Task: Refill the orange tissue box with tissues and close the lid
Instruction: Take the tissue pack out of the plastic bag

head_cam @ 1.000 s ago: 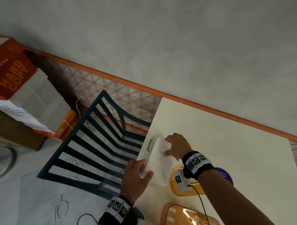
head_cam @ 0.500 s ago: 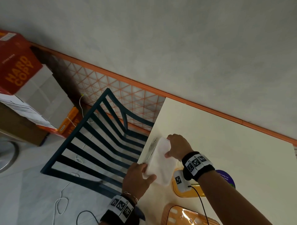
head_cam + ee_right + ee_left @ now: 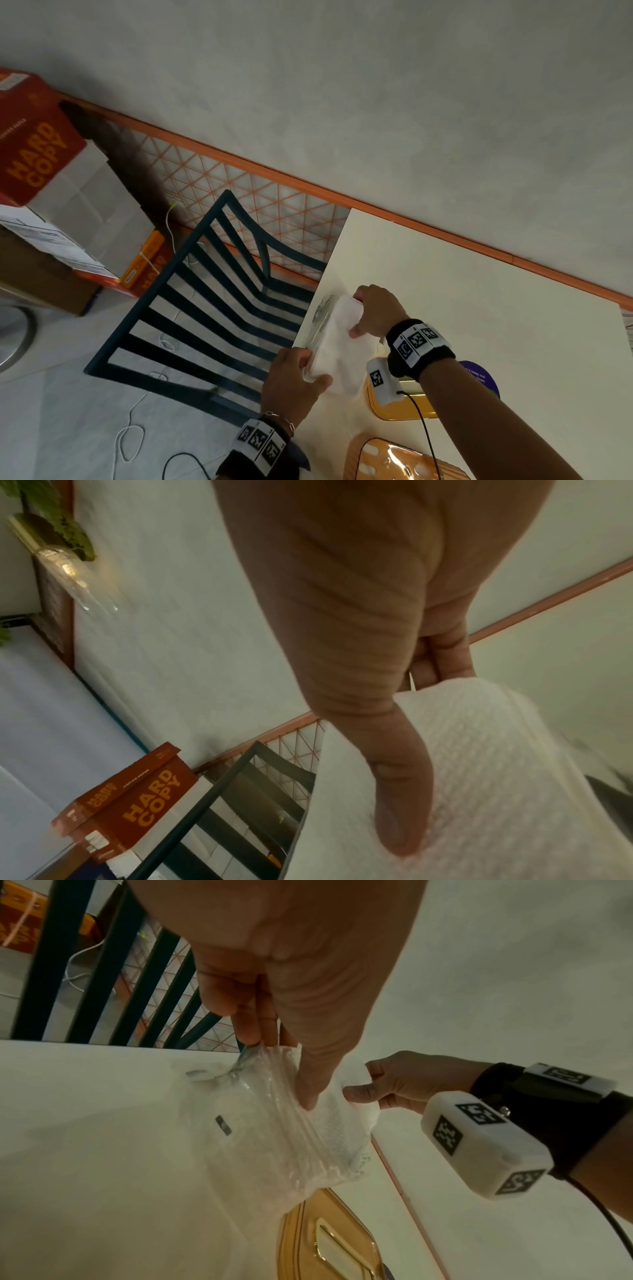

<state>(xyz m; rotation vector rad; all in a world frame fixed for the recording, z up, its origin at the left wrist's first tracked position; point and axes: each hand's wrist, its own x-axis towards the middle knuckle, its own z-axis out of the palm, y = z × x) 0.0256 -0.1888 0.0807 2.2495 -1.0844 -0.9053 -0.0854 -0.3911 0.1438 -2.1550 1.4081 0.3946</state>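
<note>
A stack of white tissues sits half inside a clear plastic wrapper at the table's left edge. My left hand pinches the wrapper's near end between thumb and fingers. My right hand grips the far end of the tissues, thumb on top and fingers curled underneath. An orange part with a long slot lies just beyond the wrapper. In the head view that part is partly hidden by my right wrist. Another orange part with cut-out holes lies at the bottom edge.
The cream table stands against a grey wall. A dark slatted chair stands left of the table. Red paper boxes are stacked on the floor at far left. A purple round object lies behind my right forearm.
Both hands keep their hold on the wrapper and the tissues and stay almost in place. The head view has drifted slightly.
</note>
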